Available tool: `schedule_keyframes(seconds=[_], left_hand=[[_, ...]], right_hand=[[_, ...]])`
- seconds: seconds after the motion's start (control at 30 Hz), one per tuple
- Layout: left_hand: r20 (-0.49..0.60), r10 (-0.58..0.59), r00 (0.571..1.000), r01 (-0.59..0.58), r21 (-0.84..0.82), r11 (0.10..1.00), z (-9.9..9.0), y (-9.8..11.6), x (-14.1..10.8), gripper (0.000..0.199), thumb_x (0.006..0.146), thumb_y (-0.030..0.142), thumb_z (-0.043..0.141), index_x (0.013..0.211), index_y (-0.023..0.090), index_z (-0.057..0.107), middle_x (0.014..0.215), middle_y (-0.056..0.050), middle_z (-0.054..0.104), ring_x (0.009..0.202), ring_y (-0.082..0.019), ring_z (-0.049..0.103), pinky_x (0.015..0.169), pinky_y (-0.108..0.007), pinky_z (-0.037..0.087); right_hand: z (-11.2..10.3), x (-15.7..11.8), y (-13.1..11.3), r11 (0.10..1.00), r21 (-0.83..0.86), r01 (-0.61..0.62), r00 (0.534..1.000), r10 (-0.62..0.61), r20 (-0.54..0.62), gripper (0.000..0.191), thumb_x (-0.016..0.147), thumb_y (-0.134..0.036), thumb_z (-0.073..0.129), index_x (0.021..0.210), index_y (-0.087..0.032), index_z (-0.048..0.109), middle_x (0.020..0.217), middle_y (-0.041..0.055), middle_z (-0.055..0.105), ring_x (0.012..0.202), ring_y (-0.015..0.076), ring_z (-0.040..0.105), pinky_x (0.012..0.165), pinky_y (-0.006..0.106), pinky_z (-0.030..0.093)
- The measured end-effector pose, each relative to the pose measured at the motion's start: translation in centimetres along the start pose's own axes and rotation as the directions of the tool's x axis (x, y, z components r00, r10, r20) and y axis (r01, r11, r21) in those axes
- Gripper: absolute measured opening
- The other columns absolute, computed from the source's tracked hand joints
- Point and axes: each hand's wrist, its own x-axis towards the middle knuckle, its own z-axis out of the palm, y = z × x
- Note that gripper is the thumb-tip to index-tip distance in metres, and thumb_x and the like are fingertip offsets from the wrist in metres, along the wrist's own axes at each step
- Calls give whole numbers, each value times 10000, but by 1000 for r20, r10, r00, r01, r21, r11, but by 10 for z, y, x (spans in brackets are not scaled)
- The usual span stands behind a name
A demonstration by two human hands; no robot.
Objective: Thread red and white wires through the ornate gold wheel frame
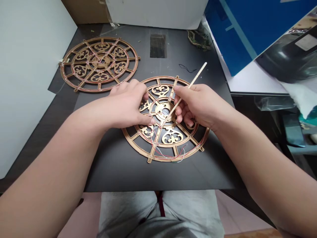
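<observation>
A round gold openwork frame (172,136) lies flat on the dark table, with thin red and white wires (165,156) along its ribs and loose near its front rim. My left hand (130,103) rests on the frame's left part, thumb pressed beside the centre ring, its other fingers bent over the upper left; what they touch underneath is hidden. My right hand (192,104) holds a thin pale stick (198,74) between thumb and fingers. The stick slants down to the left, its lower tip at a rib just below the centre ring.
A second round gold frame (99,77) with wires lies at the back left. Behind stand white boxes (158,13); a blue panel (237,33) is at the back right. A black thread (187,68) and a dark rectangle (158,46) lie beyond the near frame.
</observation>
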Motion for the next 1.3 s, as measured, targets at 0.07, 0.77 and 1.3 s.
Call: schedule_keyframes(seconds=[0.07, 0.77, 1.3], left_hand=[[0, 0, 1000, 0, 3, 1000, 0, 0, 0, 779, 613, 730, 842, 1145, 226, 578, 1247, -114, 553, 1219, -403, 540, 1050, -552, 448], [-3, 22, 1000, -22, -19, 1000, -1, -2, 1, 735, 628, 693, 852, 1131, 228, 584, 1248, -127, 562, 1217, -408, 540, 1050, -567, 453], [-17, 58, 998, -58, -18, 998, -1, -1, -1, 688, 672, 697, 820, 1113, 229, 578, 1204, -115, 561, 1228, -391, 530, 1017, -530, 467]], right_hand=[[0, 0, -1, 1000, 6, -7, 1000, 7, 8, 378, 1090, -351, 499, 755, -184, 552, 555, 46, 573, 424, 180, 602, 281, 230, 331], [-2, 3, 5, 992, 123, 1, 999, -6, 40, 383, 1028, -467, 647, 776, -188, 568, 542, 47, 582, 413, 170, 585, 277, 228, 336], [1, -1, 1, 993, 112, 22, 1000, -20, -15, 358, 1050, -376, 563, 744, -189, 549, 522, 32, 553, 384, 155, 539, 293, 240, 377]])
